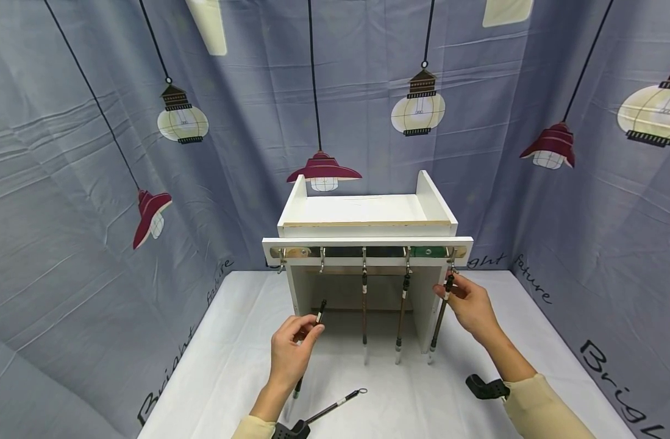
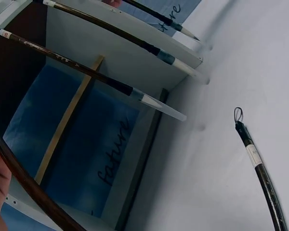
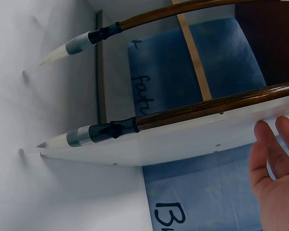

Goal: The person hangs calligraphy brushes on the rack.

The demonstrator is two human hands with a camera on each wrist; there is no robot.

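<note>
My left hand (image 1: 292, 347) grips a dark-handled brush (image 1: 320, 310) in front of the rack's left side, its looped end up. At the rack's right end, my right hand (image 1: 470, 303) holds the top of the rightmost brush (image 1: 440, 323) near its hook (image 1: 452, 259). That brush's capped pale tip points down. In the right wrist view the lower fingers (image 3: 265, 139) are beside the handle, and the upper end of the brush is out of frame. Two more brushes, one in the middle (image 1: 364, 311) and one beside it (image 1: 403, 311), hang from hooks.
A white wooden rack (image 1: 367, 230) with a row of metal hooks stands on the white table (image 1: 219, 366). Another brush (image 1: 337, 405) with a loop lies on the table by my left wrist. Printed grey-blue curtains (image 1: 247, 122) surround the table.
</note>
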